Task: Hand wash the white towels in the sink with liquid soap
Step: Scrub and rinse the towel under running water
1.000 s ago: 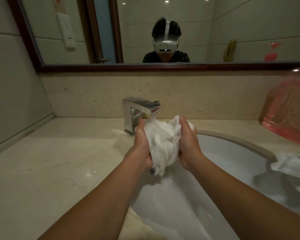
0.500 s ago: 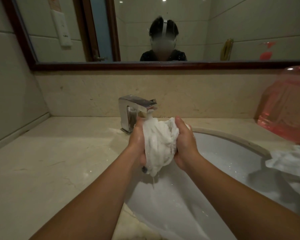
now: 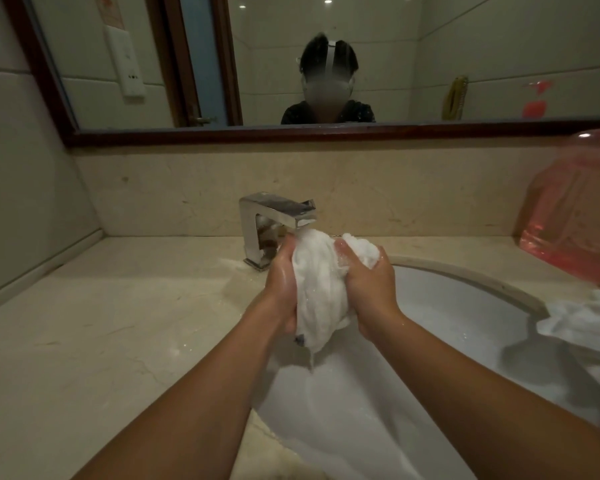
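- The wet white cloth towel (image 3: 317, 292) is bunched up between the two hands, over the white round sink (image 3: 465, 306).
- The left hand (image 3: 283, 289) grips the towel's left side with its fingers curled round it. The right hand (image 3: 371, 289) grips the right side the same way.
- The towel's long way runs up and down. Its top is just under the spout of the shiny square metal tap (image 3: 274, 220). Its bottom end hangs below the hands, and a thin line of water drips from it into the sink.
- Both hands are just as near to the towel, so I think the next rub or squeeze is the hands pushing toward each other.
- A second white towel (image 3: 582, 323) lies on the sink's right edge, well apart from the hands. It is nearer the right hand.
- A big pink see-through bottle (image 3: 575, 216), likely the soap, stands on the pale stone surface (image 3: 118, 323) at the far right.
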